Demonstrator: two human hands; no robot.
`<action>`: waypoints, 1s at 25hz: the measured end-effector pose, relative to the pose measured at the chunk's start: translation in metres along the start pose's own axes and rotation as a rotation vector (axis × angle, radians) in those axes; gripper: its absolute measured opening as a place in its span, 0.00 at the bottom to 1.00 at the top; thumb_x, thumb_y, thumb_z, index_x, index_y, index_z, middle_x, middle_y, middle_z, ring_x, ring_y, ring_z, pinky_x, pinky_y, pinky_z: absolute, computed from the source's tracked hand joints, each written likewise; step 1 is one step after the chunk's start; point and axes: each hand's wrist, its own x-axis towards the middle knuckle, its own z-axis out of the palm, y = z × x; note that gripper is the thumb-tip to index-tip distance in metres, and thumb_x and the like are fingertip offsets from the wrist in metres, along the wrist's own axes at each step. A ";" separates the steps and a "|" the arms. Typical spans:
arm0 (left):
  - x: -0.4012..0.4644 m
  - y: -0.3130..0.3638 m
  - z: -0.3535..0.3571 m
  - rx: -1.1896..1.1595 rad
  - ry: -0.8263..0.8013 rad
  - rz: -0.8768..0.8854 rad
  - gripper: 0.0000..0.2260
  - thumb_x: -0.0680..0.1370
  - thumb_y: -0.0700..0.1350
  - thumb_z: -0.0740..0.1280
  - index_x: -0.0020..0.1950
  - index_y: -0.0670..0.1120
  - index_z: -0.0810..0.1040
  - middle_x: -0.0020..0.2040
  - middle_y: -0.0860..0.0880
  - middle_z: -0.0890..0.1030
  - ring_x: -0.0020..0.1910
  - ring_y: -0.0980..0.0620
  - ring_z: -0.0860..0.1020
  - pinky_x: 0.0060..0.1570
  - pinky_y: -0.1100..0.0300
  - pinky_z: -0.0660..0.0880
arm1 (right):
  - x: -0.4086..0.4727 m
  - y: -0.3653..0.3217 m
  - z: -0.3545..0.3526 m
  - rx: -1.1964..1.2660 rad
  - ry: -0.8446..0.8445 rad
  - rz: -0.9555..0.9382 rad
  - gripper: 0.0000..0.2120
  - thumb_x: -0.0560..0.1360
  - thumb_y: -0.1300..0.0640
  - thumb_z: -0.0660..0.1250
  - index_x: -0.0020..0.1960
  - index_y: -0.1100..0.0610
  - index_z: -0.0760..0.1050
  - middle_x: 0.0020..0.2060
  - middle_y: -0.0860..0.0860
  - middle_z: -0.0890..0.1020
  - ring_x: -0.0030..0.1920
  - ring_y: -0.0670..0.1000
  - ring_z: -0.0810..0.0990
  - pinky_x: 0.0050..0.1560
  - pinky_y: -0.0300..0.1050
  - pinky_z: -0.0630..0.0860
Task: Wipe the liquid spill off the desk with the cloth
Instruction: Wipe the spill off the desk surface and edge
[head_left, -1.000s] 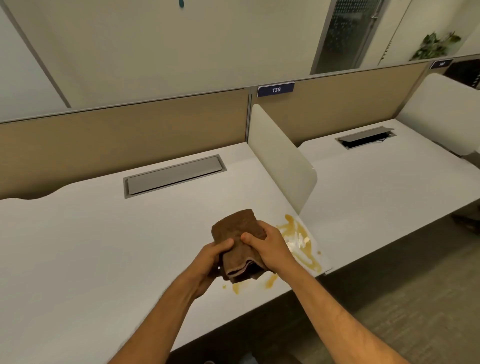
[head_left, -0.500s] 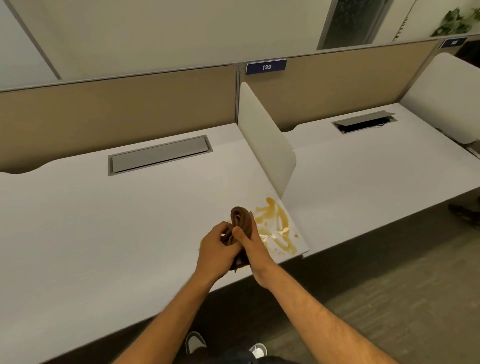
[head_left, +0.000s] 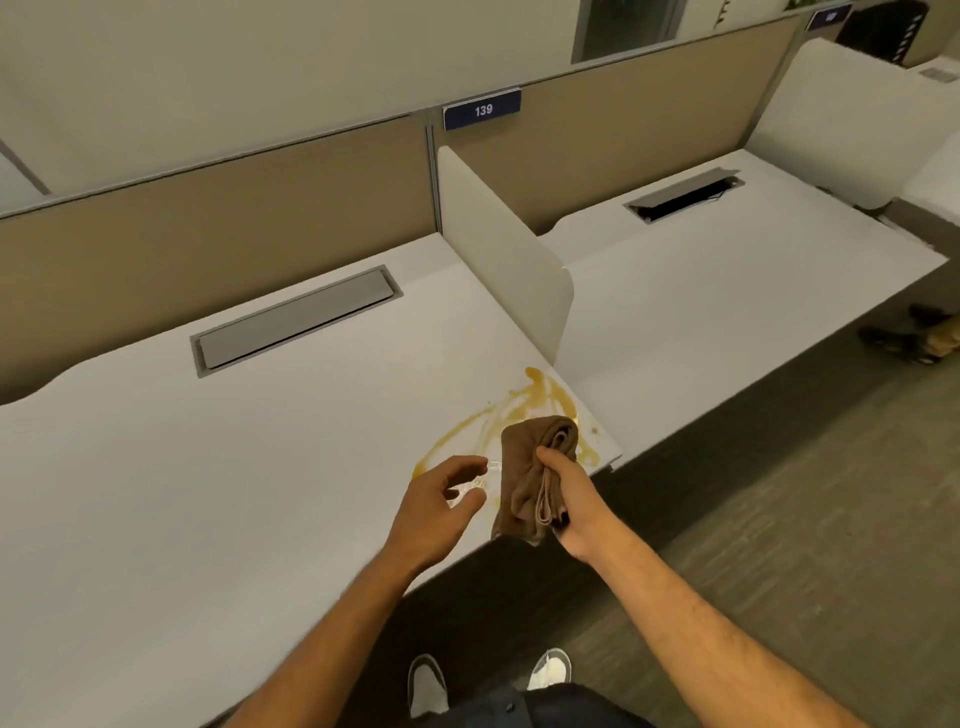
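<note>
A yellow-brown liquid spill (head_left: 524, 408) streaks the near right corner of the white desk (head_left: 208, 467). My right hand (head_left: 569, 506) grips a folded brown cloth (head_left: 527, 478), held upright just above the desk's front edge and covering the near part of the spill. My left hand (head_left: 441, 512) hovers just left of the cloth with fingers spread, holding nothing.
A white divider panel (head_left: 498, 249) stands at the desk's right side, just behind the spill. A grey cable flap (head_left: 296, 322) lies at the back of the desk. A second white desk (head_left: 727, 291) lies to the right. My shoes (head_left: 488, 680) show on the floor below.
My left hand has let go of the cloth and opened. The right hand alone holds the cloth, now unrolled into a longer fold by the spill.
</note>
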 end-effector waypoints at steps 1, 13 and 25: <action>-0.001 -0.010 -0.007 0.056 -0.016 0.006 0.16 0.82 0.46 0.70 0.69 0.57 0.79 0.68 0.57 0.82 0.66 0.57 0.79 0.69 0.54 0.76 | -0.003 0.007 0.000 0.007 0.021 0.003 0.18 0.81 0.52 0.66 0.70 0.54 0.74 0.59 0.58 0.85 0.59 0.60 0.84 0.60 0.57 0.80; 0.026 -0.173 -0.076 0.598 -0.313 0.056 0.39 0.82 0.63 0.64 0.87 0.52 0.50 0.87 0.51 0.51 0.86 0.48 0.49 0.82 0.47 0.51 | 0.006 0.095 0.032 -0.233 0.227 -0.087 0.18 0.80 0.53 0.69 0.69 0.49 0.74 0.58 0.51 0.84 0.57 0.51 0.84 0.61 0.51 0.80; 0.080 -0.296 -0.078 0.913 -0.393 0.189 0.39 0.82 0.69 0.45 0.85 0.53 0.34 0.86 0.52 0.34 0.85 0.50 0.35 0.83 0.41 0.41 | 0.111 0.191 0.081 -1.602 0.427 -0.387 0.45 0.76 0.34 0.66 0.82 0.50 0.48 0.82 0.58 0.53 0.72 0.65 0.65 0.68 0.62 0.70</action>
